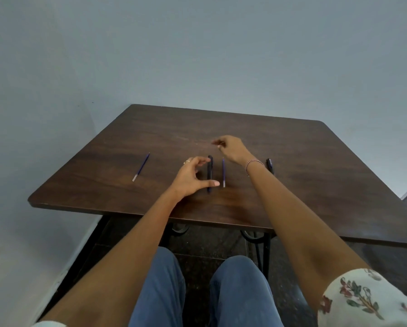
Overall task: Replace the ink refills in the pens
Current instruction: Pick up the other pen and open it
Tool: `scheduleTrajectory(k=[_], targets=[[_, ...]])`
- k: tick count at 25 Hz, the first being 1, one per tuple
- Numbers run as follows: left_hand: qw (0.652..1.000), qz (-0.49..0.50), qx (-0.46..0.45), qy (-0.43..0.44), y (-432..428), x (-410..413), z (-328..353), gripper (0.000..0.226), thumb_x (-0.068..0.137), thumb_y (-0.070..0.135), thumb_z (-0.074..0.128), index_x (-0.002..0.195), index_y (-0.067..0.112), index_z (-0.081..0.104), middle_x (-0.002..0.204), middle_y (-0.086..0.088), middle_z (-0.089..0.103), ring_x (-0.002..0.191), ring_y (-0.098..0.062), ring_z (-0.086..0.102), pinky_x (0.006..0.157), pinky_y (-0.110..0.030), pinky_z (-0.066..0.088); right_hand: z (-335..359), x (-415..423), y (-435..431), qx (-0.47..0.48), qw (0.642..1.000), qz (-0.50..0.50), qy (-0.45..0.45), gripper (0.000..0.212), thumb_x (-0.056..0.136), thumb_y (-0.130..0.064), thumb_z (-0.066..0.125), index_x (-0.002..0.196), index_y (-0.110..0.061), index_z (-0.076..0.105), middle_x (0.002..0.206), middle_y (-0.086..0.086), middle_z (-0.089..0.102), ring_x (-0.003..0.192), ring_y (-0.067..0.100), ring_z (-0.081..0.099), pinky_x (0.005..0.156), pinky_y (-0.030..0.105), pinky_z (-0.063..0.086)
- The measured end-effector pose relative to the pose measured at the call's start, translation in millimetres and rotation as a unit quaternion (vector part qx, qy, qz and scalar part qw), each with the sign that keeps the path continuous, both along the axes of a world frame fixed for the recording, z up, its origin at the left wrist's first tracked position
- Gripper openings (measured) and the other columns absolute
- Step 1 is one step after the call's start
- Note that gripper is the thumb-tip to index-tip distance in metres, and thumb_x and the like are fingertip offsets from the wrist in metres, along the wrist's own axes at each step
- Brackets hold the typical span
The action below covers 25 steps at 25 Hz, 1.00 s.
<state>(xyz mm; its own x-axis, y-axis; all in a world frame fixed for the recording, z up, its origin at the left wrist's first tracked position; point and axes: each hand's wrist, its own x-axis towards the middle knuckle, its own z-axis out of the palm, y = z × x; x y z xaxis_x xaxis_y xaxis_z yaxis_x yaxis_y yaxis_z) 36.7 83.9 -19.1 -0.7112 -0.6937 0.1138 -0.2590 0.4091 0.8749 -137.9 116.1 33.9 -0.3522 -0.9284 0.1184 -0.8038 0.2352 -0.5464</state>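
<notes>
Seated person, both hands over a dark wood table (304,166) carrying two pens and two refills.
Left hand (191,178) is spread in a wide C beside the centre black pen (209,175), which lies flat pointing away from the person. The thumb crosses its near end and the curved fingers reach its far end. Grip not formed; contact cannot be judged. Right hand (231,148) hovers beyond the pen, fingers loosely curled, tips blurred, nothing seen in them. Second black pen (270,165) lies to the right, partly hidden by the right wrist. One blue refill (223,172) lies just right of the centre pen and parallel to it. The other refill (141,166) lies well apart at left, slanted. Bracelet (253,164) on right wrist; ring (186,162) on a left finger.
</notes>
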Motion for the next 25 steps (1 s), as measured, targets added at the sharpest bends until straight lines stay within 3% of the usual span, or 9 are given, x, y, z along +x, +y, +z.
scheduleTrajectory(k=[4, 8, 11, 15, 18, 20, 22, 23, 25], targets=[[0.993, -0.084, -0.025, -0.072, -5.5, 3.4, 1.3, 0.094, 0.056, 0.033, 0.089, 0.137, 0.026, 0.041, 0.145, -0.001, 0.037, 0.132, -0.016, 0.035, 0.106, -0.033, 0.032, -9.5, 15.2, -9.8, 0.101, 0.992, 0.035, 0.065, 0.037, 0.097, 0.002, 0.039, 0.131, -0.003, 0.054, 0.137, 0.012, 0.055, 0.128, 0.025, 0.049, 0.105, 0.027, 0.034], [0.996, -0.067, -0.038, -0.032, -8.0, 7.2, -3.9, 0.075, 0.060, 0.021, 0.088, 0.127, 0.025, 0.054, 0.137, -0.001, 0.044, 0.129, -0.018, 0.043, 0.108, -0.028, 0.033, -14.7, 16.8, -19.0, 0.126, 0.983, 0.030, 0.127, 0.034, 0.095, 0.000, 0.041, 0.123, 0.000, 0.061, 0.127, 0.016, 0.062, 0.118, 0.030, 0.055, 0.101, 0.034, 0.041], [0.999, -0.039, 0.000, 0.014, -6.9, 9.1, -3.5, 0.070, 0.060, 0.014, 0.087, 0.123, 0.024, 0.058, 0.133, 0.004, 0.046, 0.123, -0.011, 0.046, 0.103, -0.023, 0.037, -13.6, 14.3, -21.7, 0.104, 0.988, 0.013, 0.118, 0.031, 0.097, -0.003, 0.044, 0.122, 0.000, 0.061, 0.127, 0.016, 0.062, 0.118, 0.029, 0.056, 0.102, 0.032, 0.041], [0.992, -0.021, 0.095, 0.078, -7.1, 12.6, -1.7, 0.070, 0.062, 0.003, 0.083, 0.124, 0.019, 0.056, 0.118, 0.003, 0.058, 0.105, -0.008, 0.060, 0.087, -0.019, 0.052, -9.2, 11.6, -16.8, -0.040, 0.999, -0.019, -0.022, 0.025, 0.091, -0.001, 0.056, 0.114, -0.005, 0.067, 0.120, 0.014, 0.065, 0.110, 0.025, 0.062, 0.099, 0.031, 0.047], [0.990, -0.031, 0.109, 0.089, -6.9, 14.8, -3.0, 0.061, 0.066, -0.002, 0.080, 0.119, 0.021, 0.059, 0.099, -0.005, 0.067, 0.090, -0.011, 0.068, 0.083, -0.023, 0.056, -6.9, 11.0, -8.3, -0.153, 0.975, -0.064, -0.148, 0.025, 0.086, -0.001, 0.065, 0.111, -0.009, 0.067, 0.120, 0.012, 0.064, 0.090, 0.017, 0.065, 0.083, 0.026, 0.056], [0.982, -0.037, 0.133, 0.130, -8.3, 16.2, -4.7, 0.057, 0.066, -0.003, 0.079, 0.116, 0.019, 0.062, 0.096, -0.008, 0.069, 0.091, -0.015, 0.070, 0.082, -0.022, 0.055, -5.9, 17.6, -2.8, -0.215, 0.939, -0.087, -0.253, 0.033, 0.086, -0.001, 0.066, 0.118, -0.008, 0.062, 0.121, 0.013, 0.062, 0.087, 0.017, 0.066, 0.075, 0.022, 0.058], [0.973, -0.033, 0.151, 0.168, -10.4, 17.2, -5.5, 0.053, 0.067, -0.005, 0.078, 0.112, 0.019, 0.064, 0.096, -0.009, 0.069, 0.092, -0.019, 0.070, 0.083, -0.023, 0.055, -9.0, 30.9, 0.8, -0.272, 0.869, -0.118, -0.397, 0.041, 0.087, -0.001, 0.065, 0.126, -0.007, 0.055, 0.120, 0.013, 0.062, 0.097, 0.023, 0.066, 0.083, 0.030, 0.057], [0.971, -0.031, 0.155, 0.179, -11.5, 17.3, -5.3, 0.052, 0.066, -0.006, 0.078, 0.111, 0.019, 0.065, 0.096, -0.009, 0.069, 0.093, -0.020, 0.070, 0.083, -0.023, 0.055, -14.2, 39.9, 2.4, -0.290, 0.839, -0.131, -0.442, 0.044, 0.087, -0.002, 0.065, 0.129, -0.006, 0.053, 0.119, 0.013, 0.064, 0.101, 0.024, 0.066, 0.087, 0.034, 0.056], [0.971, -0.026, 0.154, 0.183, -13.6, 17.9, -5.4, 0.052, 0.067, -0.005, 0.078, 0.110, 0.021, 0.064, 0.095, -0.008, 0.068, 0.092, -0.019, 0.069, 0.083, -0.023, 0.054, -30.8, 60.3, 4.0, -0.298, 0.816, -0.152, -0.471, 0.044, 0.089, -0.006, 0.063, 0.132, -0.006, 0.050, 0.115, 0.013, 0.067, 0.106, 0.022, 0.064, 0.092, 0.034, 0.053]])
